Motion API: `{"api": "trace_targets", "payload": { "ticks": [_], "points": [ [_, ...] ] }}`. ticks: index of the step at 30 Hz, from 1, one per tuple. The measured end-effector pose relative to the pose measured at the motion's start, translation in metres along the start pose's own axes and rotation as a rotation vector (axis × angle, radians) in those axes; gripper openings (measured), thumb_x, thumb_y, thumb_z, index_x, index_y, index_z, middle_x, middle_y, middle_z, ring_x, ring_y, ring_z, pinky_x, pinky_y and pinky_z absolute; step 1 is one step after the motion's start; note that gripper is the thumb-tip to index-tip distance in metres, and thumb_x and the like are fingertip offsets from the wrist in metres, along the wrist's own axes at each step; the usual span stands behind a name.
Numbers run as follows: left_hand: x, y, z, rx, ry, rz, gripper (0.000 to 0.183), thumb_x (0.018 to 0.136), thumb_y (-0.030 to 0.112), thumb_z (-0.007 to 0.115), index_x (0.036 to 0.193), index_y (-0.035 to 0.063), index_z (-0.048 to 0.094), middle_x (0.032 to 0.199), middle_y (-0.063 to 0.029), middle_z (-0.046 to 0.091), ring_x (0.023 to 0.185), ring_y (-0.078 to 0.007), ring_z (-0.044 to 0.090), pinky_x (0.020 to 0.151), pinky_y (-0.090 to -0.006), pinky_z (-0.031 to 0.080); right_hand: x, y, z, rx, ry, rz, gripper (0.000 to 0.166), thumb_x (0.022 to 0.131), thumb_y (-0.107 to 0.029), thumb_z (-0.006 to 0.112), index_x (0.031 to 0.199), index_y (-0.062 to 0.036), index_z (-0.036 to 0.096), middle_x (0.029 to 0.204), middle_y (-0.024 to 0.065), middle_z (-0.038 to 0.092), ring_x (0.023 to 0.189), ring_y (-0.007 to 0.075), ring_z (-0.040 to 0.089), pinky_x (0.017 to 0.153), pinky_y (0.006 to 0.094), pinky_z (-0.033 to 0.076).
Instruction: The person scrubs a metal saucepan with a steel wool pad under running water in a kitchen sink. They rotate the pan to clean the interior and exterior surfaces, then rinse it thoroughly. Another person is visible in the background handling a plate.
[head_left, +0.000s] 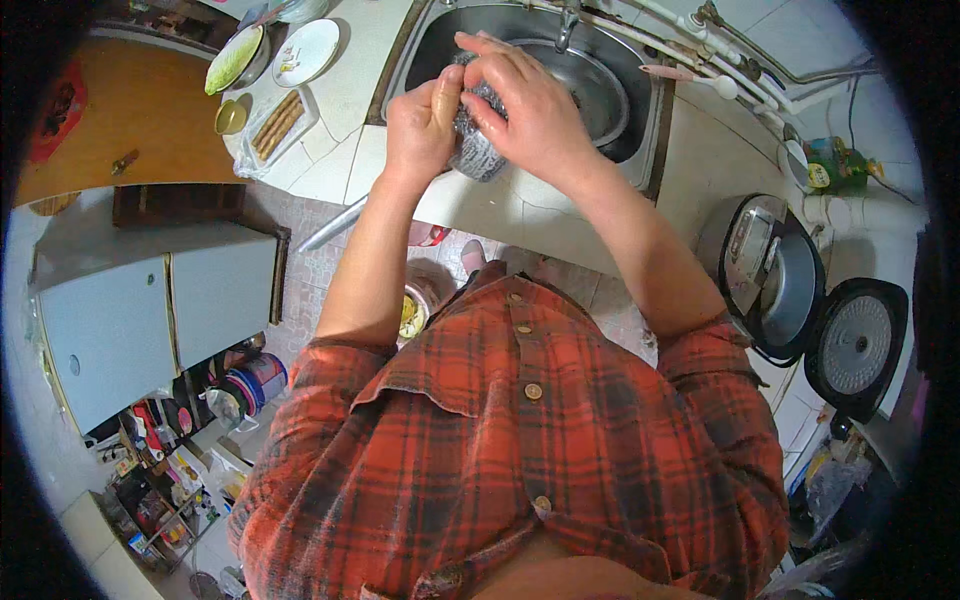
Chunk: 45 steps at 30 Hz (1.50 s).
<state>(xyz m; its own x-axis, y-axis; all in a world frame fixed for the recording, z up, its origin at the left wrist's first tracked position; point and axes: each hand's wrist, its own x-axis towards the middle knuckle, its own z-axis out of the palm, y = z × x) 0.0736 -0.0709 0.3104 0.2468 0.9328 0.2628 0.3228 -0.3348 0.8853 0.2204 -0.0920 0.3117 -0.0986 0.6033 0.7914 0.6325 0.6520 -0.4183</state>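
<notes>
My left hand (422, 127) is closed on a grey-and-white speckled cloth (481, 154), its thumb pointing up along the cloth's side. From the other side my right hand (529, 101) grips the same cloth with bent, spread fingers. The cloth is bunched and hangs below my fingers; much of it is hidden by them. Both hands are over the front left part of a stainless steel sink (645, 169). Behind my right hand a round metal basin (611, 97) sits in the sink, beneath the faucet (568, 30).
Left of the sink are a white plate (306, 52), a leafy vegetable (234, 60) in a bowl, a small yellow cup (230, 118) and a tray of brown sticks (277, 126). An open rice cooker (772, 270) stands right. A pink-handled utensil (690, 77) lies by the wall pipes.
</notes>
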Motion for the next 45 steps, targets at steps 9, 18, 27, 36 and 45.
{"api": "trace_targets", "payload": {
  "ticks": [9,18,27,36,45],
  "points": [
    [-0.004,0.007,-0.033,0.121,0.148,-0.026,0.035,0.088,0.022,0.065,0.063,-0.0021,0.061,0.050,0.0026,0.045,0.050,-0.0053,0.036,0.044,-0.0250,0.032,0.050,-0.015,-0.072,-0.577,-0.668,0.266,0.014,0.079,-0.004,0.053,0.093,-0.0018,0.054,0.090,0.0176,0.058,0.080,0.0382,0.061,0.069,0.0436,0.051],
    [-0.004,-0.005,-0.085,0.264,0.283,-0.115,0.046,0.087,0.028,0.065,0.053,0.0005,0.051,0.045,-0.0014,0.041,0.046,-0.0076,0.034,0.042,-0.0282,0.031,0.145,-0.178,-0.138,-0.679,-1.247,-0.079,0.008,0.075,-0.010,0.059,0.073,-0.0038,0.063,0.075,0.0100,0.056,0.069,0.0204,0.060,0.055,0.0302,0.049],
    [-0.004,-0.027,-0.092,0.074,0.354,-0.228,0.040,0.088,0.025,0.065,0.058,0.0000,0.057,0.052,0.0060,0.041,0.051,-0.0051,0.031,0.044,-0.0243,0.026,0.122,-0.096,-0.134,-0.420,-1.014,0.021,0.008,0.076,-0.011,0.058,0.075,-0.0034,0.061,0.073,0.0111,0.056,0.070,0.0224,0.060,0.056,0.0330,0.048],
    [0.015,-0.003,-0.085,0.112,0.336,-0.177,0.041,0.090,0.026,0.063,0.059,0.0003,0.058,0.050,0.0041,0.044,0.049,-0.0036,0.035,0.043,-0.0225,0.028,0.080,-0.032,-0.117,-0.373,-0.777,0.031,0.009,0.076,-0.011,0.059,0.079,-0.0027,0.061,0.073,0.0124,0.056,0.071,0.0254,0.060,0.058,0.0350,0.048],
    [0.018,-0.015,-0.108,-0.046,0.324,-0.265,0.031,0.094,0.030,0.054,0.088,0.0003,0.059,0.074,-0.0006,0.059,0.061,-0.0079,0.051,0.055,-0.0231,0.040,0.086,-0.031,-0.096,-0.307,-0.787,-0.053,0.011,0.077,-0.011,0.059,0.083,-0.0021,0.060,0.074,0.0136,0.057,0.071,0.0283,0.060,0.060,0.0370,0.047]
  ]
}}
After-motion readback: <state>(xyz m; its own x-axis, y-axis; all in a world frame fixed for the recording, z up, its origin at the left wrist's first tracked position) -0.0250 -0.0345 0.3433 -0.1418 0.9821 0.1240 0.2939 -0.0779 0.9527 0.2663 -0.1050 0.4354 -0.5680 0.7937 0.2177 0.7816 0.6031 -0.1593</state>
